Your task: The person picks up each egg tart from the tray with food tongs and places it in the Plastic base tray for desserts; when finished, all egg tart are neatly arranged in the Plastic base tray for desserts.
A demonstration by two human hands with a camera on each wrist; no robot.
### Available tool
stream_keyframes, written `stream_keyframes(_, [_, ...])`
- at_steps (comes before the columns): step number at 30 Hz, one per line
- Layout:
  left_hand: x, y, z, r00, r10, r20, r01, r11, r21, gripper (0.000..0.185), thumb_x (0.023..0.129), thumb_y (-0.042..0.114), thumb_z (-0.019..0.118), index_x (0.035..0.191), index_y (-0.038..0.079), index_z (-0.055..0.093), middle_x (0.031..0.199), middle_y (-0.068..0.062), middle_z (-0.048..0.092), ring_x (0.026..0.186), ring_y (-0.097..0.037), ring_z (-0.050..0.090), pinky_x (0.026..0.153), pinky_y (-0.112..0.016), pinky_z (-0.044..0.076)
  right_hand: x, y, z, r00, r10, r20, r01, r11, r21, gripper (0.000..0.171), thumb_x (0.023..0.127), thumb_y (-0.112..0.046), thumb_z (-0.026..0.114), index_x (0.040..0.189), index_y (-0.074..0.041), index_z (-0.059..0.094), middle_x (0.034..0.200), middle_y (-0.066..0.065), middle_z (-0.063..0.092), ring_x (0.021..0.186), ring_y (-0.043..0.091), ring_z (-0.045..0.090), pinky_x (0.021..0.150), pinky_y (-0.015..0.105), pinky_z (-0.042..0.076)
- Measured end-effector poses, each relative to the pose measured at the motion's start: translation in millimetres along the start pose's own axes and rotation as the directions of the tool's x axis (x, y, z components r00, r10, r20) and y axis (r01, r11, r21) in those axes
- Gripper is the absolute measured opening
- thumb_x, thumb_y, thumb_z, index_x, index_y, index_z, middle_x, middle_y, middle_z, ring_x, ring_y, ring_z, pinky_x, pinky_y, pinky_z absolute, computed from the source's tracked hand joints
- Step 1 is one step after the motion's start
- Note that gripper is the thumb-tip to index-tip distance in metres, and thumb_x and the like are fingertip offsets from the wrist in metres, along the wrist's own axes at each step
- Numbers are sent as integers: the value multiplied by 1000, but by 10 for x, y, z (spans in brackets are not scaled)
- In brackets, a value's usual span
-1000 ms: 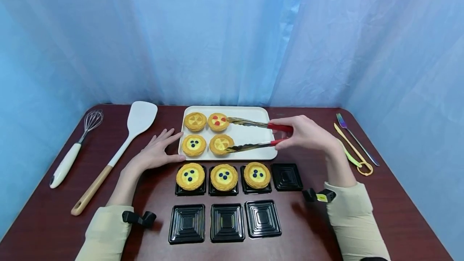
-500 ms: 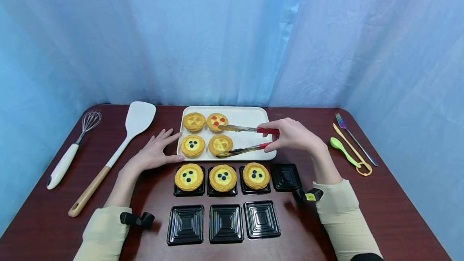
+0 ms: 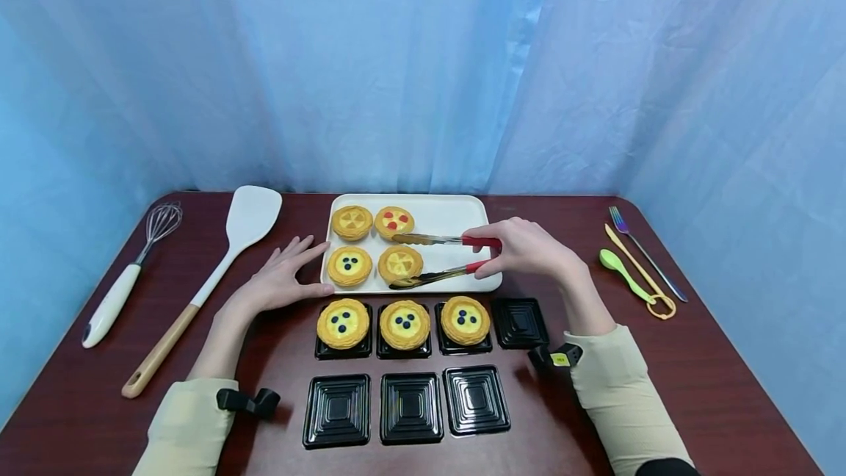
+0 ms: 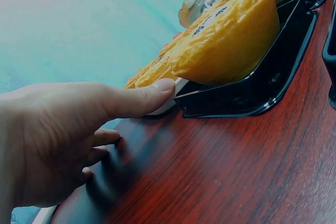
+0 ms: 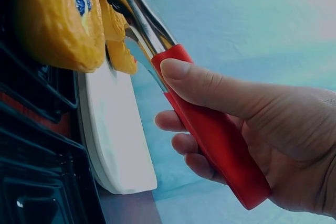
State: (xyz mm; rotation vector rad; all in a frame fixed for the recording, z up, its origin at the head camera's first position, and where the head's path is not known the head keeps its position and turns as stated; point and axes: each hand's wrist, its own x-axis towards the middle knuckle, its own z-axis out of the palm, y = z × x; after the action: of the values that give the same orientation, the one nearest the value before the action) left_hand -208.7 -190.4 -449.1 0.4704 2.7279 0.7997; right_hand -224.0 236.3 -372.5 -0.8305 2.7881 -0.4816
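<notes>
My right hand [image 3: 525,248] grips the red handles of metal tongs [image 5: 210,140]. The tongs' spread arms lie over the white tray [image 3: 456,213], on either side of the front right egg tart [image 3: 400,261], which has pale wedges on top. Behind it sits a tart with red berries [image 3: 394,222]. To the left are a wedge-topped tart [image 3: 352,222] and a blueberry tart [image 3: 349,265]. Fingers spread, my left hand [image 3: 280,281] touches the tray's left edge; the left wrist view shows its thumb [image 4: 152,94] at the corner.
Three blueberry tarts, including one at the left [image 3: 343,323], sit on black square trays before the white tray. Another black tray [image 3: 520,322] and a nearer row [image 3: 411,408] hold nothing. A whisk [image 3: 128,278] and spatula [image 3: 251,219] lie left; a fork [image 3: 648,252] and green spoon [image 3: 624,274] right.
My right hand has moved left with the tongs, bringing their arms further around the front right tart. The left hand stays at the tray edge. The whole view has shifted slightly.
</notes>
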Motion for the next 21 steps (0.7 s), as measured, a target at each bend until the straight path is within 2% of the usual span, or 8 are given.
stream_keyframes(21, [0,-10,4,1000,-2,9,2,1000,-7,93,90,53,74,163,16,32,171,-26,16,160,-47,4,128,-68,0,10,-33,28,1000,15,-4,-15,997,-81,61,80,-39,87,137,-25,68,106,-3,79,72,5,58,66,29,45])
